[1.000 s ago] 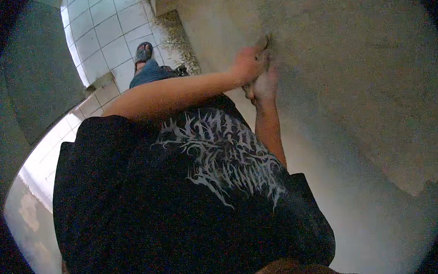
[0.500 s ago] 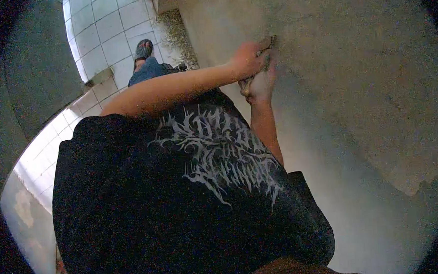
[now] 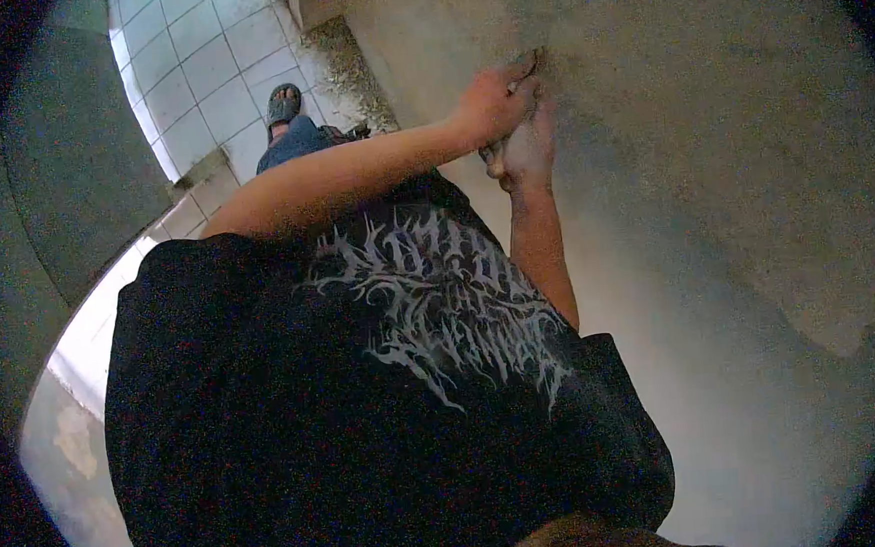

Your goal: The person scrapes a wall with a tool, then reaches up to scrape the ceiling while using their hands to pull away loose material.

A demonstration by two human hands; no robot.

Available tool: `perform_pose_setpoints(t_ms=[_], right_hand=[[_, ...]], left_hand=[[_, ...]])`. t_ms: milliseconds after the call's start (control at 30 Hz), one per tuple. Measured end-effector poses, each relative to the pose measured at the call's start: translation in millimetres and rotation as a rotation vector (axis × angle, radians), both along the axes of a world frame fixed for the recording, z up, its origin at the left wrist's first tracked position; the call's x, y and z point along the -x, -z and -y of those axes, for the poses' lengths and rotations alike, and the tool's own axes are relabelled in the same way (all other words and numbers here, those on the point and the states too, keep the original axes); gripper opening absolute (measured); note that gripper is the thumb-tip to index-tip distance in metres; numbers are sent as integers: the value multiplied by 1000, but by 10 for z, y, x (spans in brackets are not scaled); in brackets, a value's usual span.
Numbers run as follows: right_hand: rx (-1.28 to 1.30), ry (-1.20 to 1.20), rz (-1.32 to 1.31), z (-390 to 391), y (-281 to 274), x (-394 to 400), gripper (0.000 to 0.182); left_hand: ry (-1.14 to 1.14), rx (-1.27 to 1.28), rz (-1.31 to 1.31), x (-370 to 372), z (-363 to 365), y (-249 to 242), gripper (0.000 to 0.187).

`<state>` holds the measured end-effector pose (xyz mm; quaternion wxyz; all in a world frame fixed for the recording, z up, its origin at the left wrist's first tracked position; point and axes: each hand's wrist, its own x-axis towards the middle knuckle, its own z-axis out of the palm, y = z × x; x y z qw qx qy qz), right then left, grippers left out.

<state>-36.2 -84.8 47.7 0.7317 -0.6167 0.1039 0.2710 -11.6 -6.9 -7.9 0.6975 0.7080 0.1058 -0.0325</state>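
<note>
My left hand reaches across from the left, its fingers curled at the wall. Just below and touching it is my right hand, also closed, with its fingers bent inward. Both hands seem to grip one small object, of which only a thin dark edge shows beyond the fingers; its kind cannot be made out. That edge is against or very near the wall, whose surface is rough grey-brown here and smoother and paler lower down.
Crumbly debris lies along the foot of the wall. White floor tiles stretch to the left, with my sandalled foot on them. A dark grey surface lies farther left. My black shirt fills the lower middle.
Both hands have moved slightly up the picture, away from my body, staying together at the wall. The view has shifted a little. Their hold looks unchanged.
</note>
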Motion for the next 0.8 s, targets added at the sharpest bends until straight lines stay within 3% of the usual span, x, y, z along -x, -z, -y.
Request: perform_pose_setpoints(t_ms=[67, 167, 267, 300, 367, 400, 467, 500, 567, 667, 700, 767, 800], right_hand=[[483, 79, 149, 5, 210, -104, 37], [565, -14, 96, 16, 269, -130, 37], [446, 103, 277, 155, 501, -122, 38], [441, 90, 288, 112, 345, -123, 38], [-23, 98, -108, 10, -60, -58, 41], [-15, 100, -112, -2, -2, -84, 41], [565, -66, -13, -45, 196, -152, 44], [568, -75, -21, -47, 219, -82, 44], [187, 322, -86, -151, 204, -64, 45], [301, 229, -12, -221, -43, 30, 44], [306, 235, -12, -115, 116, -57, 44], [564, -236, 271, 207, 611, -136, 48], [565, -234, 260, 267, 643, -78, 48]], left_hand=[[37, -118, 1, 35, -84, -110, 41], [-51, 90, 67, -56, 10, 244, 44], [59, -43, 31, -16, 16, 145, 45], [43, -46, 38, -10, 24, 110, 45], [-130, -115, 177, -5, 53, 82, 43], [-129, -107, 173, -17, 9, 52, 43], [-8, 50, -168, -61, -135, -31, 41], [-13, 54, -178, -16, -61, 40, 41], [47, -90, 19, -69, 37, 207, 43], [-49, -42, 164, 30, 50, 133, 43], [-44, -37, 164, -18, 28, 103, 43], [-39, 113, -109, -18, -42, 48, 42], [-35, 114, -118, 53, -17, 46, 42]])
